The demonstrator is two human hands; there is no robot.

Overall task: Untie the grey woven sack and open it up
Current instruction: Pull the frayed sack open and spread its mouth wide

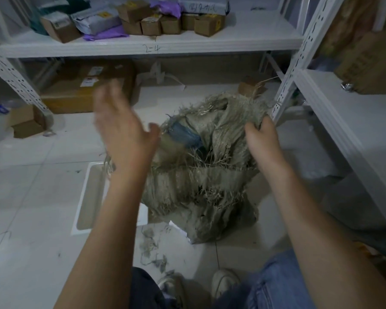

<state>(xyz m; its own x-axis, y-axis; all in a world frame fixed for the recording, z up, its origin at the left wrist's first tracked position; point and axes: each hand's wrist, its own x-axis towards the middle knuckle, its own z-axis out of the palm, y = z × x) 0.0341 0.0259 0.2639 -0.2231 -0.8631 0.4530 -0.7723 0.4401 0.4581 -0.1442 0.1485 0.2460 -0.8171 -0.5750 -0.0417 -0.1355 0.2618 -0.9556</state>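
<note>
The grey woven sack [201,181] stands on the tiled floor in front of me, its frayed mouth gaping upward. A blue-grey parcel [184,136] shows inside the opening. My right hand [260,136] grips the sack's right rim, fingers curled into the frayed edge. My left hand [120,128] hovers above the sack's left side, blurred, fingers spread and holding nothing. Loose grey threads hang off the rim all around.
White metal shelving [156,44] stands behind with cardboard boxes and mailer bags; another shelf upright [286,90] is close to the sack's right. A large carton [85,90] sits under the shelf. Torn sack scraps [152,248] lie by my shoes. A white tray [87,197] lies left.
</note>
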